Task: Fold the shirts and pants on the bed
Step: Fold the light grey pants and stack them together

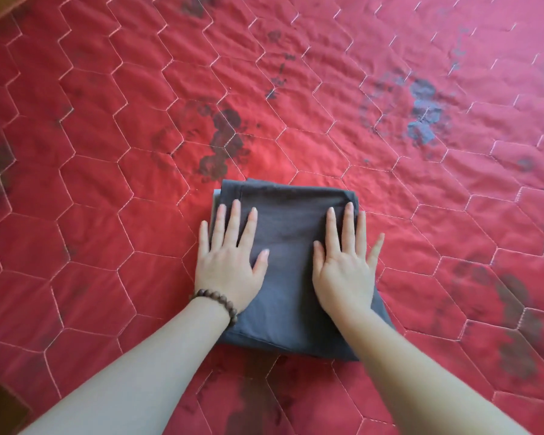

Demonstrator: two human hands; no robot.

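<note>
A red quilted bedspread (pixel 390 215) covers the bed and fills nearly the whole view, stitched in pale thread into large hexagons and marked with dark, blotchy patches in several places. A strip of brown wood shows at the top left corner, and another dark brown piece sits at the lower left edge.

Near the middle of the bed, toward the person, lies a dark grey garment (pixel 289 252) folded into a compact rectangle with several layers stacked; whether it is a shirt or pants cannot be told from its folded shape. A sliver of paler fabric peeks out along its far left edge.

Both hands lie flat on top of the garment, palms down. The left hand (pixel 230 265) rests on its left side with fingers straight and spread, the little finger reaching past the cloth's edge onto the bedspread. A bracelet of brown wooden beads (pixel 220 304) circles that wrist. The right hand (pixel 343 268) presses on the right side, fingers likewise straight and fanned, the little finger hanging over the right edge. Neither hand grips anything.
</note>
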